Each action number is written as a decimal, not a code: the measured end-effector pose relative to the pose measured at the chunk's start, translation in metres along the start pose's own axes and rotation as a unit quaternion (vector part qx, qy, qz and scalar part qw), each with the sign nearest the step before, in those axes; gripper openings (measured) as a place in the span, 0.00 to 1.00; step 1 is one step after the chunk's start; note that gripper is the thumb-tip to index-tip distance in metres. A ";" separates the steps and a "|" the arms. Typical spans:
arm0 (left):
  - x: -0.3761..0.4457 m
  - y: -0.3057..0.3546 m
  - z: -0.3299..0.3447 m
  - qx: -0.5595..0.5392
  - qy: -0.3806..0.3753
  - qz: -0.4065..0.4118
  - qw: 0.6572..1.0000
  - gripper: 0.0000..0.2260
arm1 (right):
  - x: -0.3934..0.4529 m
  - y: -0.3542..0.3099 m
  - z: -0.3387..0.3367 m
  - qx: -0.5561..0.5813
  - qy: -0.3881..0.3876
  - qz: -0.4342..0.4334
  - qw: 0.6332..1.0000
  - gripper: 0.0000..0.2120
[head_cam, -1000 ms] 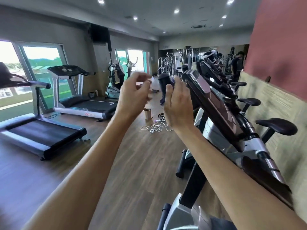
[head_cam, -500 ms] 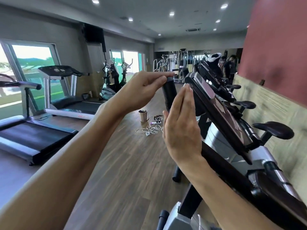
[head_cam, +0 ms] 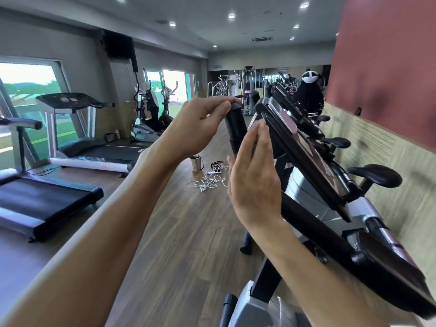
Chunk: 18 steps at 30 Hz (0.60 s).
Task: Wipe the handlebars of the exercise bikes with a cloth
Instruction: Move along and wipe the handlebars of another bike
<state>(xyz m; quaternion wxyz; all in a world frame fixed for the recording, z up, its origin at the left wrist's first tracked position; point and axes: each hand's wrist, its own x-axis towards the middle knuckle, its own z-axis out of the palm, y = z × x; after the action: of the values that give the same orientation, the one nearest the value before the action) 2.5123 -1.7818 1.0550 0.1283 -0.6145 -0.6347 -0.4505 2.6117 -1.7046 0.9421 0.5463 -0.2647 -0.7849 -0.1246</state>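
The nearest exercise bike (head_cam: 313,185) stands on the right, its black upright handlebar grip (head_cam: 236,131) rising in front of the tilted console (head_cam: 297,147). My left hand (head_cam: 198,131) reaches in from the left, and its curled fingertips and thumb hold the top end of the grip. My right hand (head_cam: 254,182) is held flat and upright just in front of the grip's lower part, fingers straight and together, pointing up. Whether its palm touches the bar is hidden. No cloth shows in either hand.
More exercise bikes (head_cam: 306,114) line the right wall, their saddles (head_cam: 375,175) toward it. Two treadmills (head_cam: 89,138) stand on the left by the windows. A cup (head_cam: 195,162) and white cables (head_cam: 207,182) lie on the wooden floor. A person (head_cam: 309,93) stands at the far end.
My left hand moved right onto the top of the grip and holds it. My right hand slid lower down the bar and flattened out.
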 end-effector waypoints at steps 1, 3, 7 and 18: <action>-0.001 0.000 0.001 0.001 0.005 -0.014 1.000 0.13 | 0.012 -0.002 0.001 0.025 0.003 0.013 1.000 0.28; -0.004 0.001 0.002 0.006 0.021 -0.023 0.999 0.13 | 0.018 0.002 0.002 0.038 0.003 0.006 0.999 0.28; -0.009 0.004 0.014 0.035 0.085 -0.008 0.996 0.13 | -0.028 0.031 -0.013 -0.023 -0.038 -0.050 0.998 0.29; -0.010 0.008 0.031 0.074 0.128 -0.003 0.989 0.10 | -0.027 0.036 -0.011 -0.099 -0.047 -0.054 0.992 0.28</action>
<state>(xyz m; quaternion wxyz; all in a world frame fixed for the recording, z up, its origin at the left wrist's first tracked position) 2.5333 -1.7676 1.0336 0.2524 -0.5383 -0.6466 -0.4780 2.6470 -1.6879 0.9175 0.4721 -0.2802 -0.8068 -0.2183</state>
